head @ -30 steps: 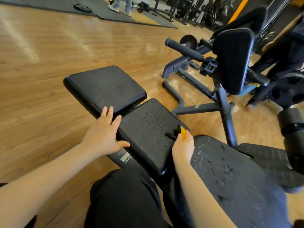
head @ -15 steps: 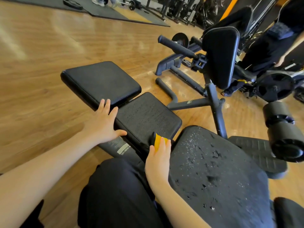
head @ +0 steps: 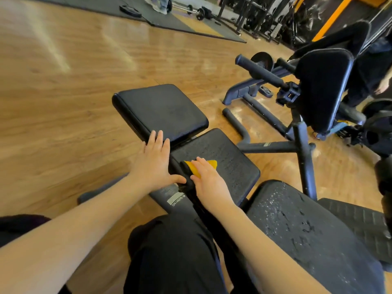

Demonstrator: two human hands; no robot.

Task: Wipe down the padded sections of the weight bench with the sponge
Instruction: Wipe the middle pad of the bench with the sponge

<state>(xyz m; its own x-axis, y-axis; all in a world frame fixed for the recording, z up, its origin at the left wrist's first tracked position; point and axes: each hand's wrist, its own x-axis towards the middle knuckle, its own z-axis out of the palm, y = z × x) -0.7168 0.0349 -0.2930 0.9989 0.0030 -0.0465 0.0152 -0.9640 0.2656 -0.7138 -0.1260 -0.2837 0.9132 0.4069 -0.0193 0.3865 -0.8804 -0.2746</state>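
The weight bench has three black pads in a row: a far pad (head: 161, 109), a middle pad (head: 224, 158) and a near pad (head: 301, 228) speckled with droplets. My right hand (head: 209, 180) presses a yellow sponge (head: 202, 165) with a dark underside onto the left edge of the middle pad. Most of the sponge is hidden under my fingers. My left hand (head: 156, 164) lies flat with fingers spread on the near corner of the far pad, thumb close to the sponge.
My dark-trousered knee (head: 171, 257) is against the bench frame with its warning label (head: 176, 199). Another black machine (head: 318, 92) with a padded rest and handle stands to the right. A person in dark clothes (head: 373, 66) is behind it. Wooden floor (head: 63, 102) stretches left.
My right hand has slid the sponge from the right side of the middle pad across to its left edge, ending beside my left hand. My left hand stayed on the far pad.
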